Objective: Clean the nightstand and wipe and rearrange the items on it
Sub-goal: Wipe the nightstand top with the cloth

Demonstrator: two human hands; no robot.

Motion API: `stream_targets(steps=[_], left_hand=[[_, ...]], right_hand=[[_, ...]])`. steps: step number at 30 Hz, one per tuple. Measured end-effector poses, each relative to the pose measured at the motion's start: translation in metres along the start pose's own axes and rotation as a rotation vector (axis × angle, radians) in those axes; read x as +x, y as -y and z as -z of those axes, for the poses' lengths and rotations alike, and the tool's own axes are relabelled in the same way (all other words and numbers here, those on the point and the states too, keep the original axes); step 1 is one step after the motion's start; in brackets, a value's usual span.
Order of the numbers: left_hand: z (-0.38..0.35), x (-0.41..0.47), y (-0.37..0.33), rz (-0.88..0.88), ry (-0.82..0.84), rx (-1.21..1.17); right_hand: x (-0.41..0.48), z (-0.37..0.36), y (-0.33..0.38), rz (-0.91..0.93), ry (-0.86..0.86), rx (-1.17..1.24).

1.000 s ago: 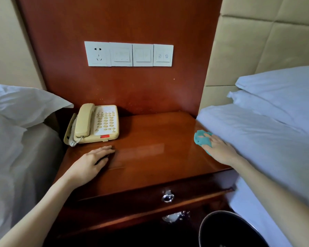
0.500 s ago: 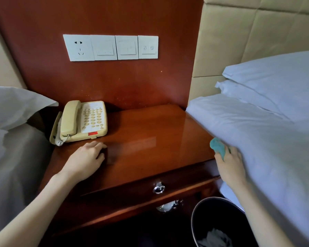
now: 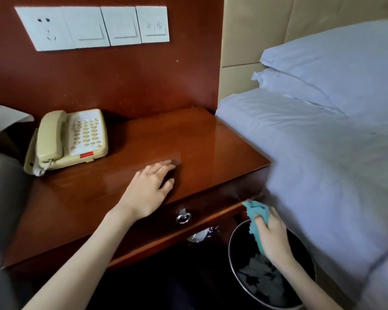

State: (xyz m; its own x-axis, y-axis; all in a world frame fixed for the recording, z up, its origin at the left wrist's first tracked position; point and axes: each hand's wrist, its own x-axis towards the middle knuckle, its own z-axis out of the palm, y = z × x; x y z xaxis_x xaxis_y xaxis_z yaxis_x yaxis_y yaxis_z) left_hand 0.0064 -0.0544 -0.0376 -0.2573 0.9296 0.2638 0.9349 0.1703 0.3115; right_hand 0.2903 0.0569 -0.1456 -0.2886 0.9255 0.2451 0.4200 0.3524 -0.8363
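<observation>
Down from the right edge of the nightstand (image 3: 206,148) the right hand (image 3: 273,237) has come, and it is now over the black bin (image 3: 235,260), in front of the drawer front (image 3: 222,198). Its fingers are curled around the teal cloth (image 3: 257,212). The left hand (image 3: 150,190) stays flat on the nightstand top, fingers straight, holding nothing, near the beige telephone (image 3: 70,139).

The surface (image 3: 143,139) is glossy reddish-brown wood; the telephone (image 3: 65,142) is cream with a red label; the cloth (image 3: 257,214) is teal; the bin (image 3: 238,247) is black with a silvery rim; the bedding (image 3: 323,153) is pale bluish-white; the switch panel (image 3: 92,27) is white; the headboard (image 3: 255,30) is beige.
</observation>
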Motion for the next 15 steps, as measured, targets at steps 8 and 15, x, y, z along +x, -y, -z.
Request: stream_targets(steps=[8,15], left_hand=[[0.002,-0.001,-0.001,0.005,0.008,-0.032],[0.004,-0.003,-0.003,0.015,0.017,-0.050]], right_hand=[[-0.006,-0.069,-0.039,0.214,0.557,-0.772],[0.000,-0.082,-0.052,0.125,0.805,-0.843]])
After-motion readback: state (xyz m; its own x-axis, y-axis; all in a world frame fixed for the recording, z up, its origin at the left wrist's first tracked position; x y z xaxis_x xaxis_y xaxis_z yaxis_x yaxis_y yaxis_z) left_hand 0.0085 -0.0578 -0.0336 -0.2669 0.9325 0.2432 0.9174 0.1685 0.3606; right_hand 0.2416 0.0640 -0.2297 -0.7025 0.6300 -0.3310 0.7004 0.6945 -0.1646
